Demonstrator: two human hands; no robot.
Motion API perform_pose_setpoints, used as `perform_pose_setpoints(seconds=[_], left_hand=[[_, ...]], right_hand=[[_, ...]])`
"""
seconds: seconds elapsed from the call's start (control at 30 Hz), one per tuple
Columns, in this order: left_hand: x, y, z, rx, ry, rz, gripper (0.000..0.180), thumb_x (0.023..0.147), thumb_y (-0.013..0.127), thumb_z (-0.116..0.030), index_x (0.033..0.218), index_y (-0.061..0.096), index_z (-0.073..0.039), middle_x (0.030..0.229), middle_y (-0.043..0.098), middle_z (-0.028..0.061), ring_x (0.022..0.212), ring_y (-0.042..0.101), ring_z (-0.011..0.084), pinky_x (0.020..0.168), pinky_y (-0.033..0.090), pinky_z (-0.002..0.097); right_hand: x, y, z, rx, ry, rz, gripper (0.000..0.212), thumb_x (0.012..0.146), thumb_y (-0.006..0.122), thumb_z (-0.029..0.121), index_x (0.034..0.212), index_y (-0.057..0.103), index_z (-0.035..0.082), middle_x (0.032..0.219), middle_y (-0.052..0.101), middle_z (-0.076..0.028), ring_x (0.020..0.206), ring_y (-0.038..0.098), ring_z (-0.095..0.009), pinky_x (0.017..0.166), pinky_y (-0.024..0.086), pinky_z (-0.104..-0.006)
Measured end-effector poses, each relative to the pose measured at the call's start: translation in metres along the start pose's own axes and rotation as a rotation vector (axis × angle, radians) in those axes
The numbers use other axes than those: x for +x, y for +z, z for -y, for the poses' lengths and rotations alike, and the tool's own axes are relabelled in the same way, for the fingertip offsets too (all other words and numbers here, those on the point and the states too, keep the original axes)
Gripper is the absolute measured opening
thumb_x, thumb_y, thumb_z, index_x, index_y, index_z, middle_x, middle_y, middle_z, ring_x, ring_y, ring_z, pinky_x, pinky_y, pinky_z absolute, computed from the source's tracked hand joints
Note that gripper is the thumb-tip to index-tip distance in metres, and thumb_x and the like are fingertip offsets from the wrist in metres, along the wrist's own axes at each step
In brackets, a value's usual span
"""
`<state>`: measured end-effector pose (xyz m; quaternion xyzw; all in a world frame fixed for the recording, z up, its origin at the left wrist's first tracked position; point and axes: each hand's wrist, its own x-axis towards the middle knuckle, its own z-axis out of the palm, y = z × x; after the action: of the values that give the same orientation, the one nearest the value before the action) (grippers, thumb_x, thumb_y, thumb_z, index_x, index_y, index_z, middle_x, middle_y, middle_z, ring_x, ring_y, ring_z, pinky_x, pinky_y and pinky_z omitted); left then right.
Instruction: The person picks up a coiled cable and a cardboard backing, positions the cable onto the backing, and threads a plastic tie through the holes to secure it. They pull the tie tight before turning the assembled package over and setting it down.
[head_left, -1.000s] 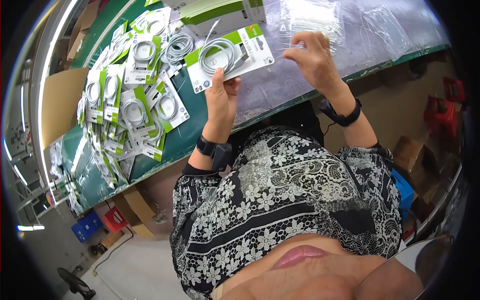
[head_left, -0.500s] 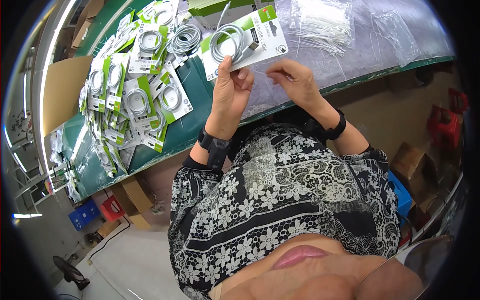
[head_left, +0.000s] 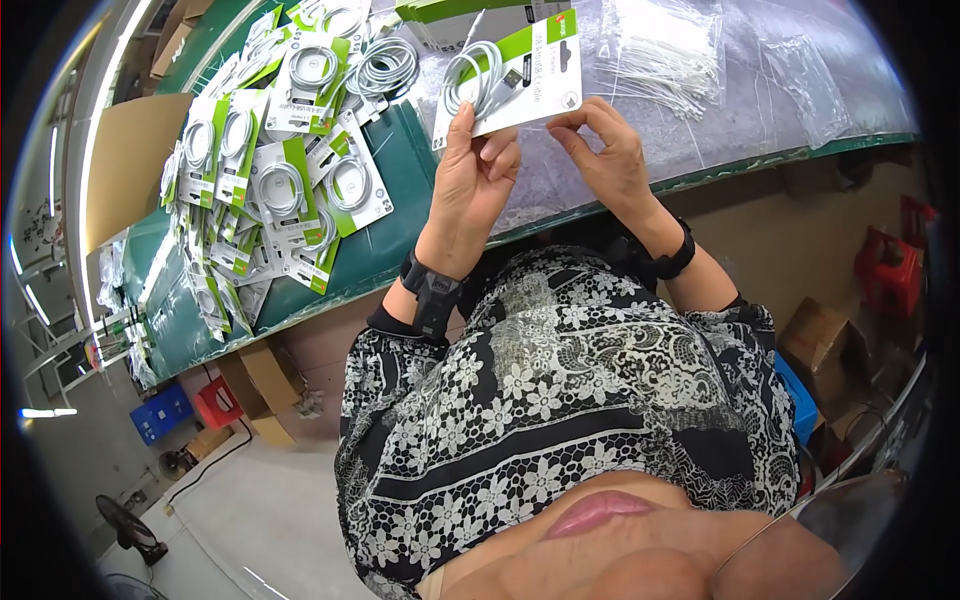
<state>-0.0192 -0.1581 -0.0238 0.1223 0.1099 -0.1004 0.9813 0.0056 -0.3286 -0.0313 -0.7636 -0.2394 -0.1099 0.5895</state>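
My left hand (head_left: 474, 165) pinches a green and white cable card (head_left: 535, 95) along its near edge, thumb on the front. On the card's front lies a coiled white USB cable (head_left: 462, 88), its plug ends showing. Just right of it, my right hand (head_left: 608, 150) has thumb and forefinger drawn together by the card's lower right edge. Whatever those fingertips hold, if anything, is too small to make out.
Carded cables (head_left: 280, 190) lie heaped on the green table at the left, beside a loose bundle of coiled cables (head_left: 385, 68). A green box (head_left: 450, 22) stands behind the card. White cable ties (head_left: 665, 55) in a clear bag and another plastic bag (head_left: 805, 85) lie at the right.
The card has moved slightly right and tilted in my left hand. My right hand has come up close to its lower right edge, thumb and forefinger drawn together.
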Motion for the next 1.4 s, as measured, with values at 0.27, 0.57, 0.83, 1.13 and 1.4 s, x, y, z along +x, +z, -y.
perform_pose_setpoints(seconds=[0.27, 0.57, 0.83, 1.13, 1.4], left_hand=[[-0.004, 0.005, 0.002, -0.052, -0.017, -0.002, 0.021, 0.091, 0.057, -0.019, 0.101, 0.052, -0.001, 0.085, 0.055, 0.0029, 0.058, 0.033, 0.0078, 0.042, 0.025, 0.0195], [-0.004, 0.004, 0.006, -0.038, -0.043, -0.03, 0.025, 0.091, 0.057, -0.025, 0.103, 0.053, -0.005, 0.087, 0.056, 0.0018, 0.055, 0.034, 0.0069, 0.043, 0.027, 0.0192], [-0.004, 0.001, 0.007, -0.169, -0.109, 0.004, 0.022, 0.091, 0.058, -0.023, 0.101, 0.052, -0.004, 0.076, 0.045, -0.0009, 0.055, 0.034, 0.0069, 0.043, 0.026, 0.0192], [-0.006, 0.001, 0.006, -0.284, -0.175, -0.011, 0.021, 0.091, 0.057, -0.022, 0.101, 0.052, -0.004, 0.073, 0.042, -0.0019, 0.056, 0.034, 0.0067, 0.042, 0.026, 0.0191], [-0.009, 0.003, 0.008, -0.165, -0.166, -0.004, 0.023, 0.092, 0.057, -0.023, 0.104, 0.052, -0.004, 0.075, 0.045, -0.0015, 0.056, 0.034, 0.0063, 0.042, 0.027, 0.0188]], right_hand=[[0.004, 0.005, 0.0, 0.004, 0.021, -0.024, 0.013, 0.077, 0.067, -0.002, 0.089, 0.064, 0.0, 0.083, 0.061, -0.007, 0.075, 0.06, -0.016, 0.067, 0.047, -0.0268], [0.004, 0.015, -0.003, 0.037, 0.006, -0.077, 0.01, 0.076, 0.068, -0.001, 0.086, 0.065, 0.002, 0.08, 0.061, -0.007, 0.072, 0.059, -0.017, 0.063, 0.046, -0.0267], [0.005, 0.015, -0.005, 0.083, 0.037, -0.082, 0.01, 0.077, 0.067, -0.001, 0.086, 0.065, 0.002, 0.081, 0.06, -0.006, 0.072, 0.058, -0.016, 0.064, 0.046, -0.0263], [0.005, 0.008, -0.006, 0.091, 0.01, -0.05, 0.009, 0.077, 0.066, -0.003, 0.086, 0.065, 0.002, 0.08, 0.06, -0.006, 0.074, 0.058, -0.017, 0.066, 0.047, -0.0261], [0.005, 0.01, -0.003, 0.083, -0.006, -0.085, 0.011, 0.077, 0.065, -0.003, 0.086, 0.065, 0.002, 0.081, 0.06, -0.006, 0.073, 0.058, -0.017, 0.066, 0.047, -0.0261]])
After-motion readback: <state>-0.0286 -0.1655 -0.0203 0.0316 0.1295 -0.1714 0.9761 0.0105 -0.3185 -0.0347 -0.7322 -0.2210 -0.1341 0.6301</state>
